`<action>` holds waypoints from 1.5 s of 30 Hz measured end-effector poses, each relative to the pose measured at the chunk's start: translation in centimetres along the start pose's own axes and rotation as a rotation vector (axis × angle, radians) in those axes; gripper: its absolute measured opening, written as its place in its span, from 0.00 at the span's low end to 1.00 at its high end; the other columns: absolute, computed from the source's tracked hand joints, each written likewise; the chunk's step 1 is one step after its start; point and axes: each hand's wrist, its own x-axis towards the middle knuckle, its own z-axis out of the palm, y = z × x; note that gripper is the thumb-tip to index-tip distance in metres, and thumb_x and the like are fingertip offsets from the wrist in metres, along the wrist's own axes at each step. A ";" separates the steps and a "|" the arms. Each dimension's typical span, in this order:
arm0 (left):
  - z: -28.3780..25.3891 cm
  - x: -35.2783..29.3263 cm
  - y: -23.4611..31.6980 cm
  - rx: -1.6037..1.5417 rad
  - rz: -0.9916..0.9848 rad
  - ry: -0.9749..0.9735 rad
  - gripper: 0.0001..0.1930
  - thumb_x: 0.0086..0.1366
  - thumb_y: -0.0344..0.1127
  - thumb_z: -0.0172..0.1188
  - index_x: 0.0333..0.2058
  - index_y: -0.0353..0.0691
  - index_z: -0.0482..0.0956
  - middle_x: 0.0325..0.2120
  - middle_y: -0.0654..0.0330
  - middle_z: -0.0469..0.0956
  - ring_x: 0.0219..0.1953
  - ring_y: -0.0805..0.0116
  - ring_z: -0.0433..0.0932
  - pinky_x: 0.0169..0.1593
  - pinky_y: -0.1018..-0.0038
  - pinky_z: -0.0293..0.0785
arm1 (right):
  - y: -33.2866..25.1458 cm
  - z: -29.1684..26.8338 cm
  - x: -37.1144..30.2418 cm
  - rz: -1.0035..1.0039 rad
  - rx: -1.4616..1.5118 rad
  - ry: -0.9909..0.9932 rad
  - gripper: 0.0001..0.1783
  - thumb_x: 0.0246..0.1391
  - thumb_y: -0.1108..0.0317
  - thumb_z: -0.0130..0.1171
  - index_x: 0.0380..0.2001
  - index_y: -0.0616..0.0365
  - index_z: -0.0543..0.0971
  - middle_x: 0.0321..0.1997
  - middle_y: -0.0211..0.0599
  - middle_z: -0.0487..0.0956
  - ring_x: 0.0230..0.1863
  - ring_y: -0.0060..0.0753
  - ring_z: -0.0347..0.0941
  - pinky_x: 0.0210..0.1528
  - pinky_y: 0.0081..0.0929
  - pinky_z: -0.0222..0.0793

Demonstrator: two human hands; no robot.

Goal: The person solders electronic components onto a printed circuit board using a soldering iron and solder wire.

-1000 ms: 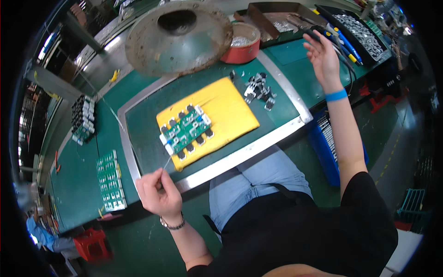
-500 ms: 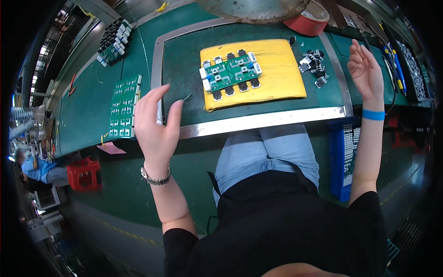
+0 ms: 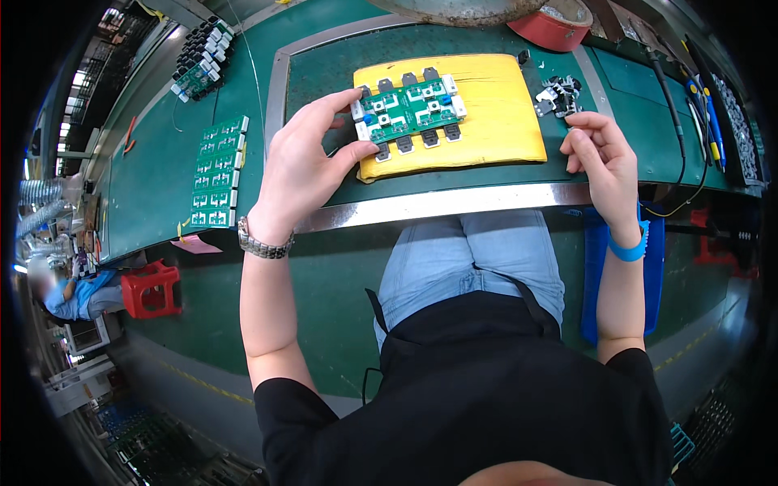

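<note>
A green circuit board (image 3: 409,110) with white connectors, blue parts and black tabs along both long sides lies on a yellow pad (image 3: 494,113). My left hand (image 3: 312,158) spans the board's left end, index finger at its far corner and thumb at its near corner. To the right of the pad, my right hand (image 3: 601,154) hangs with loosely bent fingers, index and thumb slightly apart. I see nothing between them. Just beyond its fingertips sits a small heap of black and silver components (image 3: 559,97).
A green panel of several boards (image 3: 217,174) lies left of the metal-framed work area. Black and white parts (image 3: 203,61) stand bunched at the far left. A red ring-shaped container (image 3: 555,28) is at the back; a cabled tool (image 3: 668,97) lies right. A blue bin (image 3: 600,283) is below the table.
My left hand has moved forward and right and taken hold of the board's left end. My right hand has come down and left toward the components, its fingers bending.
</note>
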 end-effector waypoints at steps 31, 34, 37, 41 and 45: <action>0.6 -1.2 3.3 0.049 0.497 0.252 0.29 0.44 0.28 0.72 0.46 0.31 0.71 0.45 0.46 0.75 0.46 0.52 0.76 0.49 0.64 0.74 | -4.1 2.4 1.7 -0.355 -0.160 0.081 0.10 0.58 0.69 0.54 0.41 0.62 0.76 0.31 0.30 0.76 0.31 0.20 0.69 0.36 0.17 0.64; 1.2 -1.2 3.7 -0.019 0.492 0.210 0.28 0.45 0.29 0.71 0.46 0.31 0.71 0.46 0.45 0.75 0.47 0.51 0.75 0.49 0.64 0.73 | -5.6 3.3 4.0 -0.542 -0.366 -0.022 0.11 0.56 0.66 0.56 0.39 0.61 0.78 0.32 0.32 0.77 0.31 0.23 0.70 0.35 0.18 0.64; 1.5 -1.3 3.7 -0.065 0.440 0.217 0.29 0.45 0.29 0.72 0.47 0.31 0.71 0.46 0.45 0.75 0.48 0.51 0.75 0.51 0.63 0.72 | -6.1 3.5 4.6 -0.409 -0.373 -0.076 0.12 0.61 0.67 0.49 0.43 0.62 0.76 0.40 0.32 0.75 0.43 0.20 0.70 0.46 0.16 0.63; 1.5 -1.6 3.2 -0.108 0.364 0.244 0.30 0.45 0.30 0.72 0.47 0.32 0.71 0.46 0.45 0.75 0.49 0.51 0.75 0.51 0.63 0.71 | -5.2 3.3 4.3 -0.361 -0.199 -0.030 0.14 0.63 0.66 0.48 0.45 0.64 0.75 0.41 0.30 0.75 0.44 0.18 0.69 0.47 0.15 0.63; 1.7 -1.6 2.6 -0.118 0.311 0.273 0.29 0.46 0.30 0.71 0.47 0.32 0.71 0.46 0.46 0.75 0.49 0.52 0.75 0.51 0.65 0.71 | -4.3 3.7 3.3 -0.337 -0.088 0.044 0.12 0.60 0.68 0.51 0.43 0.63 0.76 0.37 0.30 0.75 0.39 0.18 0.68 0.43 0.15 0.63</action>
